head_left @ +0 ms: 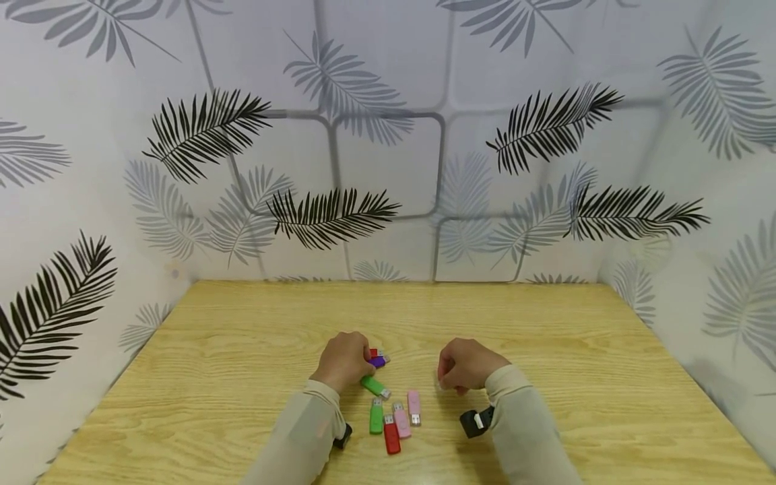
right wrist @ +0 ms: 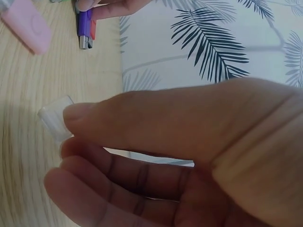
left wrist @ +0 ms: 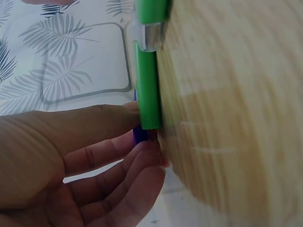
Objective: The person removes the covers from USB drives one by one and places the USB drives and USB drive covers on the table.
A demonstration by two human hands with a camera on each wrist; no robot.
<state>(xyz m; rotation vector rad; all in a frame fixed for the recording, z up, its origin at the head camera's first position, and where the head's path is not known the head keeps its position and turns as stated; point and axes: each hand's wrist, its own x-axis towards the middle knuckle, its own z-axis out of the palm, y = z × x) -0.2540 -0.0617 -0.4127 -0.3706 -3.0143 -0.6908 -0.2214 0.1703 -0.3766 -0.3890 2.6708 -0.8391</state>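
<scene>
My left hand [head_left: 344,360] pinches a purple USB flash drive [head_left: 378,362] between thumb and fingers, its metal plug pointing right. Just behind it is a red USB drive [head_left: 373,352], partly covered by that hand. A green USB drive [head_left: 372,384] lies right below the thumb; in the left wrist view this green drive [left wrist: 148,90] hides most of the purple one. To the right, my right hand [head_left: 469,365] holds a small clear plastic cap [right wrist: 56,116] between thumb and index finger, close over the table; the other fingers are curled.
In front of the hands lie another green drive [head_left: 376,417], a red drive [head_left: 392,436] and two pink drives, one [head_left: 401,422] beside the red and one [head_left: 414,404] further right. The wooden table [head_left: 242,323] meets a leaf-patterned wall covering [head_left: 388,249]. Each wrist carries a black device.
</scene>
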